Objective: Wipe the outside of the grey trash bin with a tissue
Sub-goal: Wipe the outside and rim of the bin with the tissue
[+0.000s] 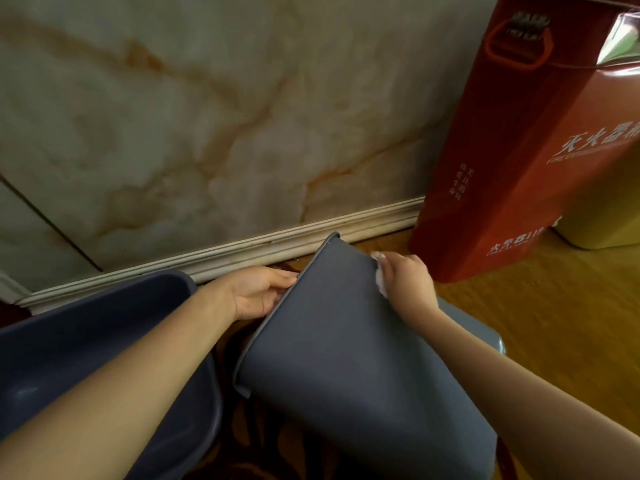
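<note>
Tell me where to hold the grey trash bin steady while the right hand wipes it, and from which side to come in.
Grip the grey trash bin by its lipped rim at the open mouth, coming from the left, probably as the left hand does. The bin is tipped over with the mouth facing left, so the rim gives an edge to grip. That leaves the side wall free for the right hand and its tissue.

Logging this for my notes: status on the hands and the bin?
Left hand grips grey bin rim, bin tipped. Right hand presses tissue on its far edge. Red box close behind.
</note>
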A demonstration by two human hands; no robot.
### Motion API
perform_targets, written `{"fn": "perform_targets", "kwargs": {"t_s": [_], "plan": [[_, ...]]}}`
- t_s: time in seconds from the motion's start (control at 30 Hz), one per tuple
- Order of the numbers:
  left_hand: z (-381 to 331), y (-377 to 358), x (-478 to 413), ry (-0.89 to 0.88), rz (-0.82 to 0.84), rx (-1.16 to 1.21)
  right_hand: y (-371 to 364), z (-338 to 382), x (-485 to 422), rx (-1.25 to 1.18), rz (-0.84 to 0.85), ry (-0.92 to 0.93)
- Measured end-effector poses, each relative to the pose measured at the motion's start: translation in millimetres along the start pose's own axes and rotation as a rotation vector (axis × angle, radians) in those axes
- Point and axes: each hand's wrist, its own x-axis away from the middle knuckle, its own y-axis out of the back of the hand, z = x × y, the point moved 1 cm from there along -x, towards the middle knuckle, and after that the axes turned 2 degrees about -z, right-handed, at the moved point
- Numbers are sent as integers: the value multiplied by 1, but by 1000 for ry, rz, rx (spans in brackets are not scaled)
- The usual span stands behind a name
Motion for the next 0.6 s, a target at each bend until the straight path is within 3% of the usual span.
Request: {"fn": "perform_targets", "kwargs": {"t_s": [0.13,0.33,0.6], "plan": [[1,-2,2,3,-20,4,-29,42,-21,-107,114,115],[-3,1,2,15,-16,-24,-35,48,-15,-44,74,331],[-8,1,-2,40,-40,-73,-33,43,-15,20,93,485]]}}
